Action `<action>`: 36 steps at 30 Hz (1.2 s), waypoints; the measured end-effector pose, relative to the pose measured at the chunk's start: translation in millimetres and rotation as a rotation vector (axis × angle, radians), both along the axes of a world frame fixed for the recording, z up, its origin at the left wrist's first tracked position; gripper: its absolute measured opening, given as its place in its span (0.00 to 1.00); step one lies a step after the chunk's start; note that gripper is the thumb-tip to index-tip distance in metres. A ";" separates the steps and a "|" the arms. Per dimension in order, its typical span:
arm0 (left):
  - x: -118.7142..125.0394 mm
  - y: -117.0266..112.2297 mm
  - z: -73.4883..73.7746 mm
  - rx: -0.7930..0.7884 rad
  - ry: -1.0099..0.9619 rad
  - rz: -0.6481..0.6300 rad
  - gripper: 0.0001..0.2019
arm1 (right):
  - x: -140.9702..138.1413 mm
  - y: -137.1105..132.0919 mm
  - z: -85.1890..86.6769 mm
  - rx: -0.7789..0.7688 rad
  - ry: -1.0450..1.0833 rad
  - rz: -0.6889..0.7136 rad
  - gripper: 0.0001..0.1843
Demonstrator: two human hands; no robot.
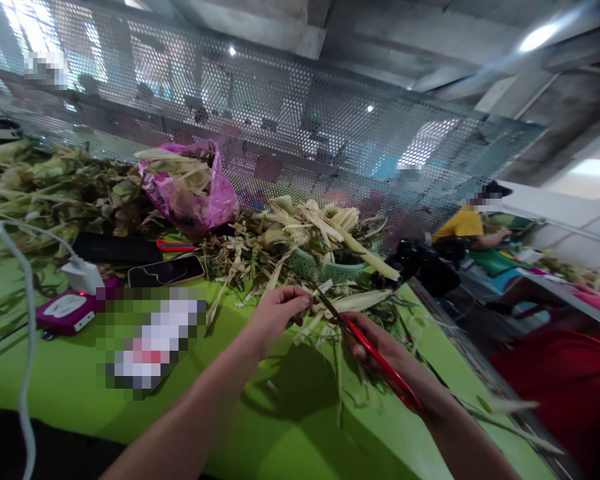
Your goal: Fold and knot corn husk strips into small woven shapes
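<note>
My left hand (275, 313) is closed in a pinch on pale dried leaf strips (325, 320) above the green table (290, 427). My right hand (385, 353) grips red-handled scissors (375, 357), whose dark blades point up and left toward the strips near my left fingertips. A heap of dried husks and leaves (300, 233) lies just beyond both hands, partly over a green plastic basket (330, 270).
A pink plastic bag (195, 190) of husks sits at the back. A phone (166, 271), a dark case (115, 248), a magenta power bank (67, 312) with white charger and cable (27, 320) lie left. A perforated metal screen (300, 113) stands behind. A person in yellow (463, 223) sits right.
</note>
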State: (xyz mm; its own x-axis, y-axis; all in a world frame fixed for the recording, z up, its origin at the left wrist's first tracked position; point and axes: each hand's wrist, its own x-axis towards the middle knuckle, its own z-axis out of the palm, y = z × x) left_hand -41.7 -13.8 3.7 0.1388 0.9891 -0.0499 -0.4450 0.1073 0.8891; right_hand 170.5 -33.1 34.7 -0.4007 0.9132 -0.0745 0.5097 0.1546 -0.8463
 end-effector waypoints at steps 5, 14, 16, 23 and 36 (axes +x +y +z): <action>-1.1 1.7 -4.4 0.005 -0.015 -0.023 0.14 | -1.5 -2.9 3.4 -0.015 0.006 0.004 0.36; -0.7 0.3 -0.9 -0.030 -0.059 -0.019 0.14 | -3.7 -6.7 8.2 -0.017 0.050 0.008 0.36; -0.9 0.3 -0.7 -0.026 -0.046 -0.023 0.14 | -4.9 -6.7 9.3 -0.017 0.039 0.005 0.37; -0.8 1.0 -0.2 -0.009 -0.004 -0.013 0.15 | -2.8 -3.3 3.9 -0.020 0.031 0.010 0.33; -0.2 0.6 0.7 -0.014 -0.032 -0.011 0.15 | 1.9 4.8 -6.1 0.040 0.032 -0.010 0.26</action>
State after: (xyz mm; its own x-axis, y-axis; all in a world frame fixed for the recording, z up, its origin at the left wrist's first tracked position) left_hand -42.0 -13.2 4.4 0.1510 0.9868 -0.0592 -0.4722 0.1246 0.8726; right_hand 172.4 -28.4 28.6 -0.3930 0.9192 -0.0250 0.4839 0.1836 -0.8556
